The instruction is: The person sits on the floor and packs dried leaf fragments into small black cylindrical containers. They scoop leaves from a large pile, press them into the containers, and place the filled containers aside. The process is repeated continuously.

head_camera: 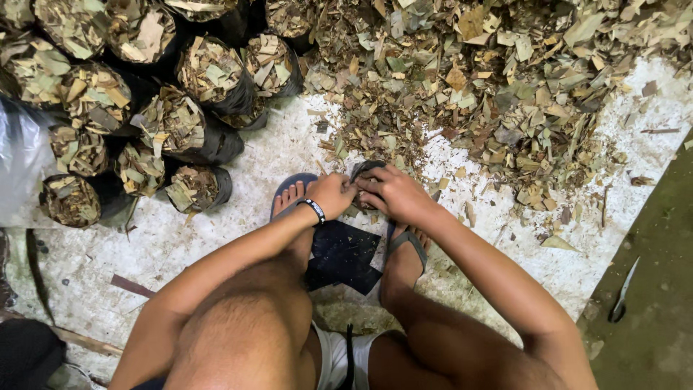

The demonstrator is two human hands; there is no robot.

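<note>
Black plastic grow bag (364, 170) pinched between both hands: left hand (333, 193) and right hand (393, 193) closed on its rim, just above the feet in sandals (406, 242), at the edge of the dry leaf pile (498, 87). Best handling, as a judgement: pull the mouth wide, keep the thin film from tearing. More flat black bags (345, 256) lie on the floor between the feet. Filled bags (195, 126) stand clustered upper left. White, littered sheet (238, 217) covers the floor; bare ground to the right.
</note>
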